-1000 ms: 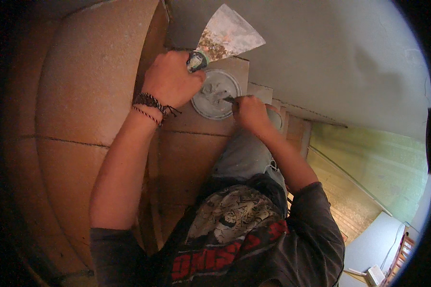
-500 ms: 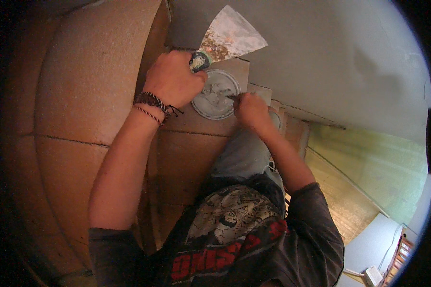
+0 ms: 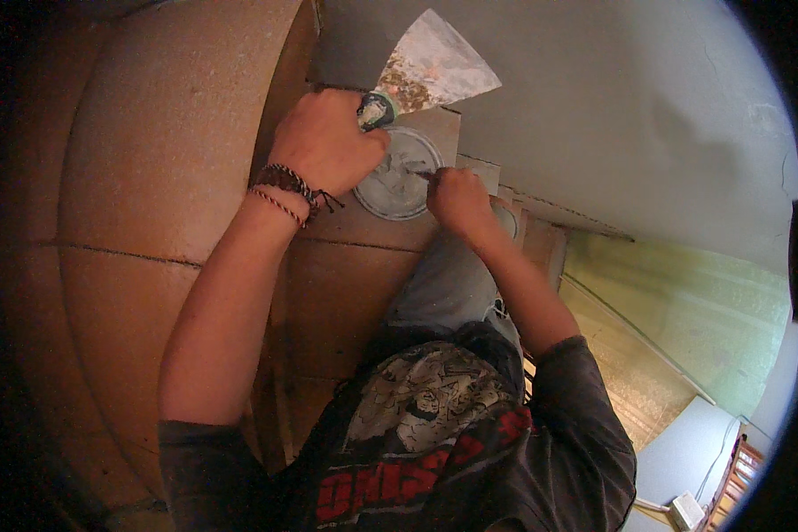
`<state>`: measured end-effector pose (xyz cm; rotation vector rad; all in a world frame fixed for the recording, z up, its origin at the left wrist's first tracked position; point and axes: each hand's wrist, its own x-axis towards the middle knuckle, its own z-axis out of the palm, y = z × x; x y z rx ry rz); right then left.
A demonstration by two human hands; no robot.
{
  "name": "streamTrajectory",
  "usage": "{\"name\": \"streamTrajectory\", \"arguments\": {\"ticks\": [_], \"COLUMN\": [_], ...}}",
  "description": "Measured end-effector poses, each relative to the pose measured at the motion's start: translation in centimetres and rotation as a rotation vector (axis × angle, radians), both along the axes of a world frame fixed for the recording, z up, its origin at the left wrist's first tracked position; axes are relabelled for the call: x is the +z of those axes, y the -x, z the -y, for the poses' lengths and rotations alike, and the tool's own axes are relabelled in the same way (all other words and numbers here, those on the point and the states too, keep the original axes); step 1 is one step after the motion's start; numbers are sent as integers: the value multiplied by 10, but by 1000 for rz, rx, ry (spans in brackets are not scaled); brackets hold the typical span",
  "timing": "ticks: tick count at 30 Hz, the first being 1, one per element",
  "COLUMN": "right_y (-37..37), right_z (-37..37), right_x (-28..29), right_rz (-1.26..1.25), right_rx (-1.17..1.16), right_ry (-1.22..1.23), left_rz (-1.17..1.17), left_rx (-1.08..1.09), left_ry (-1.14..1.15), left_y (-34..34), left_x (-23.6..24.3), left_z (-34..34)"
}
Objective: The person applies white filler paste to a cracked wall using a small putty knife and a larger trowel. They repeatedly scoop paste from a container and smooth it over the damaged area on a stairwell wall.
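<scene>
Your R hand [image 3: 464,202], closed on a small tool [image 3: 424,175] aimed L over the paste tub [image 3: 397,216] nr the far-R corner of the step [image 3: 350,229], sits just R of it, L hand [image 3: 328,142] gripping a scraper [image 3: 439,62] opp.

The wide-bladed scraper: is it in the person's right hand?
No, the left hand grips the scraper by its handle, while the right hand holds a thin dark tool.
</scene>
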<state>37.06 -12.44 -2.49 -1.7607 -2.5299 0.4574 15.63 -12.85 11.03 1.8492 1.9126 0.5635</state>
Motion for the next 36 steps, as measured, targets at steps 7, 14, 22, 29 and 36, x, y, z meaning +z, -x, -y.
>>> {"name": "streamTrajectory", "arguments": {"ticks": [7, 14, 22, 29, 36], "right_y": [-1, -8, 2, -1, -66], "right_z": [7, 19, -2, -4, -69], "right_x": [-18, -21, -30, 0, 3], "right_rz": [58, 56, 122, 60, -385], "right_rx": [-13, -18, -47, -68, -416], "right_ry": [39, 25, 80, 309, 933], "left_rz": [-25, 9, -1, 4, 2], "left_rx": [9, 8, 1, -14, -3], "left_ry": [83, 85, 87, 44, 28], "left_y": [-4, -4, -4, -5, -5], "left_x": [5, -2, 0, -8, -17], "left_z": [-3, -2, -4, -6, -5]}}
